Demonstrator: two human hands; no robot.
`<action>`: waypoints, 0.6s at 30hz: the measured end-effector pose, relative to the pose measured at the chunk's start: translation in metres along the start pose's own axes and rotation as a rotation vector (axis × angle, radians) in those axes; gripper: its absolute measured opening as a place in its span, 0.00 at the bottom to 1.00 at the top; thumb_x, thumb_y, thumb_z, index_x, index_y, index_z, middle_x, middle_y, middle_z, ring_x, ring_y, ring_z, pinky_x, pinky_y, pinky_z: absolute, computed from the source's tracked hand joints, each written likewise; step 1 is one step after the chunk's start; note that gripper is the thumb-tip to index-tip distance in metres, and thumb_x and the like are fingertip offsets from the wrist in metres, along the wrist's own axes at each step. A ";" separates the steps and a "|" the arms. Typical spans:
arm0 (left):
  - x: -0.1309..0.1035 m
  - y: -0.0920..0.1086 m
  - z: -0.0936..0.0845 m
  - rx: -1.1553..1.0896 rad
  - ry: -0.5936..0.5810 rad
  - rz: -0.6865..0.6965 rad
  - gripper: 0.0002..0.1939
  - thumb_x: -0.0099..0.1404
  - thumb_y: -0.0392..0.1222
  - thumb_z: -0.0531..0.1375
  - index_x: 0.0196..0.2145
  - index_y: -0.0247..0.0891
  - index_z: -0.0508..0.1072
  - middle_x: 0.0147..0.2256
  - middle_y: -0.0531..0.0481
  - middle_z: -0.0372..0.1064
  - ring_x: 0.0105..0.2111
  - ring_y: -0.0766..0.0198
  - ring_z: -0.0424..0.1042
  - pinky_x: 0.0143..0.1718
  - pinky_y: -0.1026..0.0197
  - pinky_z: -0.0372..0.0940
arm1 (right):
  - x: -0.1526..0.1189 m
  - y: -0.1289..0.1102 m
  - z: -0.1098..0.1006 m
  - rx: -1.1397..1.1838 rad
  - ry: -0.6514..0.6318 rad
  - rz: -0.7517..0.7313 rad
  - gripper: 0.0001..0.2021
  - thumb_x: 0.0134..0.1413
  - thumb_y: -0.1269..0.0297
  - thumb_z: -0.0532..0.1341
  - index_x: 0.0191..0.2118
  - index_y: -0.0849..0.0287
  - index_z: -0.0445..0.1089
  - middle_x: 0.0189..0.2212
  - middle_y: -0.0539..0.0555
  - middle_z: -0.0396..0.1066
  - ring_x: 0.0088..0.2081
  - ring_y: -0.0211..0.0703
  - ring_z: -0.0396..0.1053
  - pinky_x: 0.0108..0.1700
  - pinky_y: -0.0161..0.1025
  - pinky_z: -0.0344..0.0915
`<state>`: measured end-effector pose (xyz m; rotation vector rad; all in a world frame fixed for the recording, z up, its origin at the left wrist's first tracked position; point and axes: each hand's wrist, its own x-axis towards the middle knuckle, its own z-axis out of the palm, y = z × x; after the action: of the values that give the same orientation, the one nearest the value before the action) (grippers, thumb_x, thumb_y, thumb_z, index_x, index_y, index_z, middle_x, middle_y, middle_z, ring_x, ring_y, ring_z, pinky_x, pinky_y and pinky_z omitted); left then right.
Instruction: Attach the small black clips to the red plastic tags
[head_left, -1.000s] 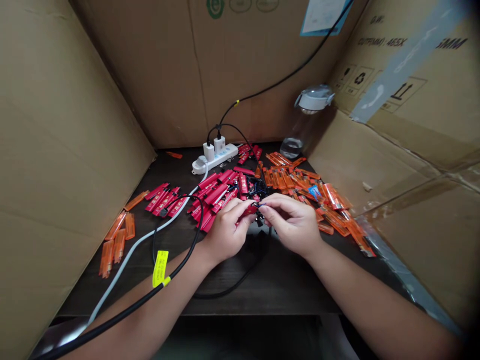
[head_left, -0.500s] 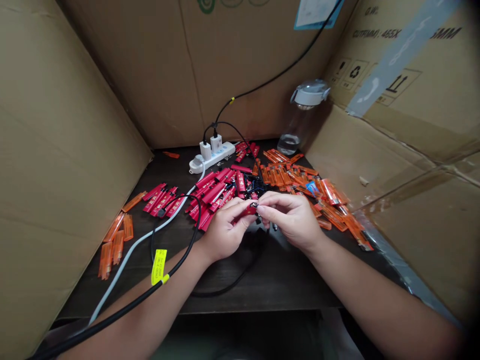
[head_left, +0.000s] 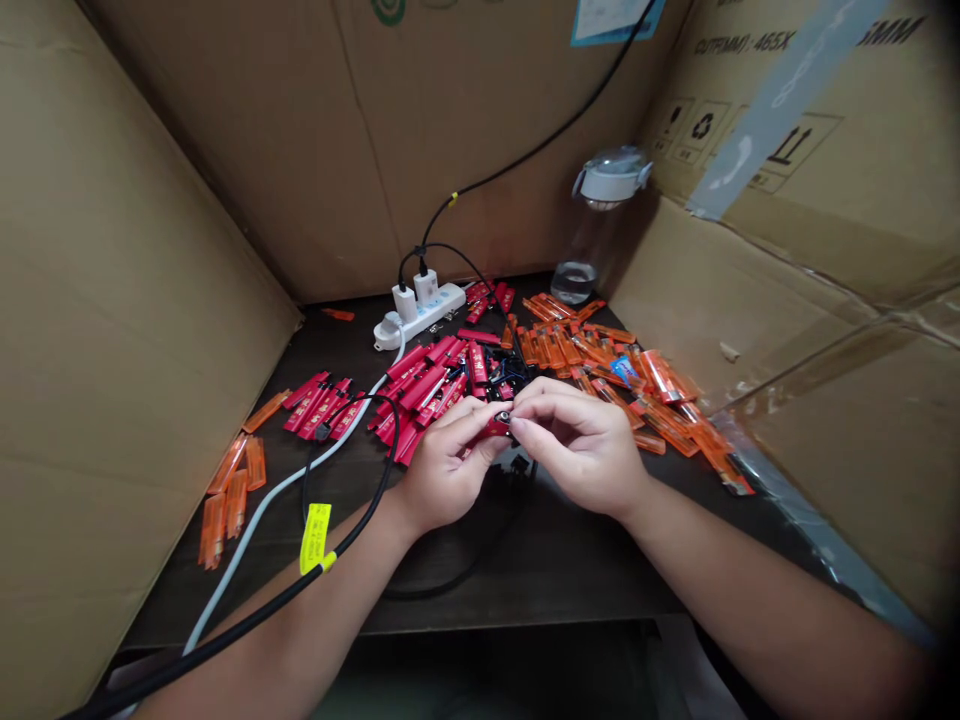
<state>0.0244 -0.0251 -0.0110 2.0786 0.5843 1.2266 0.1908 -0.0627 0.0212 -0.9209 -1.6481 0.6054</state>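
Worn on head at near side of dark, flat tabletop point(head_left: 570, 590). Looking forward and down across it, facing broad brown cardboard panel point(head_left: 247, 160) at far side. Taking in tall brown cardboard wall point(head_left: 97, 300) at left, printed brown cardboard wall point(head_left: 817, 250) at right. Set close, centring bare left hand point(head_left: 450, 470) and bare right hand point(head_left: 585, 450), cropping bare forearms point(head_left: 720, 570) at near edge.

A small red casing point(head_left: 494, 426) sits pinched between the thumb and fingers of the left hand point(head_left: 454, 465), its long body mostly hidden by that grip. Just 1 end shows, pointing toward the right hand point(head_left: 581, 440), whose fingertips are at that end. There the casing has a dark opening with a bit of pale, shiny metal, probably a fitting, though it is too small to make out clearly.
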 end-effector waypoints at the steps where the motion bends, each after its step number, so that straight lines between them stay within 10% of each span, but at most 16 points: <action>1: 0.000 0.000 0.000 0.015 0.003 0.020 0.15 0.65 0.35 0.58 0.49 0.37 0.73 0.40 0.44 0.71 0.40 0.63 0.71 0.42 0.61 0.68 | 0.000 -0.001 0.000 -0.017 -0.010 -0.011 0.04 0.55 0.73 0.59 0.31 0.62 0.70 0.29 0.54 0.66 0.29 0.38 0.64 0.29 0.36 0.61; 18: 0.001 0.006 0.002 0.043 -0.006 0.026 0.16 0.65 0.33 0.57 0.51 0.38 0.71 0.42 0.44 0.70 0.44 0.62 0.71 0.46 0.61 0.68 | -0.007 0.005 0.010 0.029 0.011 -0.004 0.05 0.61 0.73 0.55 0.33 0.59 0.63 0.31 0.51 0.61 0.31 0.36 0.61 0.34 0.36 0.60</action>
<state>0.0266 -0.0295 -0.0067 2.1311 0.5877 1.2321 0.1837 -0.0646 0.0110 -0.8983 -1.6267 0.6193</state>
